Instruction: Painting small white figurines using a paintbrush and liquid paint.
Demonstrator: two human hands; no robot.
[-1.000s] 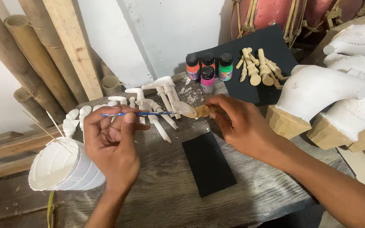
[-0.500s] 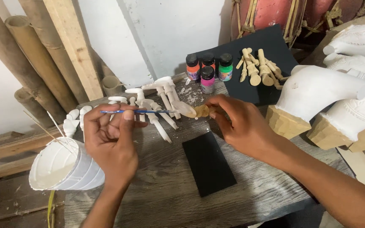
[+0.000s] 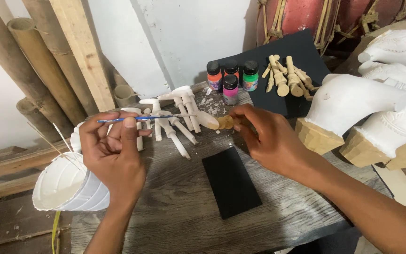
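A craft workshop, this: rough plank counter (image 3: 175, 207) under the hands, small paint jars (image 3: 231, 77) just beyond them, white-primed wooden pegs (image 3: 175, 113) between, bare ones (image 3: 285, 77) further back. Big white carvings (image 3: 358, 101) on wood blocks sit right of the right hand (image 3: 266, 138); bamboo poles (image 3: 29, 66) lean beyond the left hand (image 3: 113, 155).

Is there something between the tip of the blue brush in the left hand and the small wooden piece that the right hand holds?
Nothing visible blocks it. The brush in the left hand points toward the wooden piece held by the right hand; white pegs lie below on the table.
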